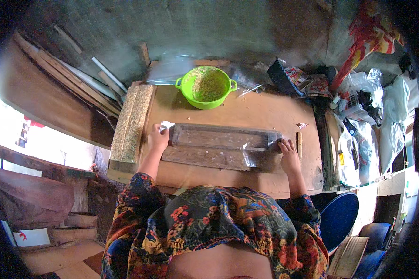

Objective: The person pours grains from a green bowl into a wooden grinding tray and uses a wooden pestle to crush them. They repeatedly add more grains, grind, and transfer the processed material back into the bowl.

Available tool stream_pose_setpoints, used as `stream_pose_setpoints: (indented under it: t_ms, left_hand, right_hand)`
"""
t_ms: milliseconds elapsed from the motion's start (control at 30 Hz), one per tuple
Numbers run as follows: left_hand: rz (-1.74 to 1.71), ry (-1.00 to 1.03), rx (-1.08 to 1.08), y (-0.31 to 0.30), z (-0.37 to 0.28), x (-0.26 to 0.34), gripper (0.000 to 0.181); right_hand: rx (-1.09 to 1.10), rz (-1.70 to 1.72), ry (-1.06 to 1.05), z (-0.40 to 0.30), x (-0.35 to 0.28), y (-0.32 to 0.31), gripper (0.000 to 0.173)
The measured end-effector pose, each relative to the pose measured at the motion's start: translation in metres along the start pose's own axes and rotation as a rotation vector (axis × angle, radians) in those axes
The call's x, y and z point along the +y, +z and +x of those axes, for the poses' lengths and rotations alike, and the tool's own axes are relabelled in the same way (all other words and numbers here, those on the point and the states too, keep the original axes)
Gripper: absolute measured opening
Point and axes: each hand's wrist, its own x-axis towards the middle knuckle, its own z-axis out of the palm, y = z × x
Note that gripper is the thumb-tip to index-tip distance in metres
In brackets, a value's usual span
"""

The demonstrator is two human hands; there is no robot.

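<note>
A long wooden mould lies crosswise on the tabletop before me, with clear plastic film over it. My left hand pinches the film, by a small white piece, at the mould's left end. The fingers of my right hand are bent on the film at the right end. Beyond the mould stands a green plastic colander or basin with two handles, partly filled with a pale, crumbly grain-like mix. Left of my left hand lies a long tray or board covered with a similar mix.
A short wooden stick and a small wrapper scrap lie to the right on the table. Clear plastic sheets lie along the back edge. A dark box stands back right, near hanging plastic bags. A blue chair is at lower right.
</note>
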Motion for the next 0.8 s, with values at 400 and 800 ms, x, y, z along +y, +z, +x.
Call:
stream_pose_setpoints:
  t_ms: [400, 800]
  left_hand:
    - [0.391, 1.109, -0.43, -0.039, 0.003, 0.032, 0.043]
    - [0.511, 1.121, -0.669, -0.028, 0.017, 0.036, 0.04]
  right_hand:
    - [0.011, -0.077, -0.189, 0.025, 0.016, -0.02, 0.039]
    - [-0.091, -0.414, -0.357, 0.048, 0.001, -0.009, 0.016]
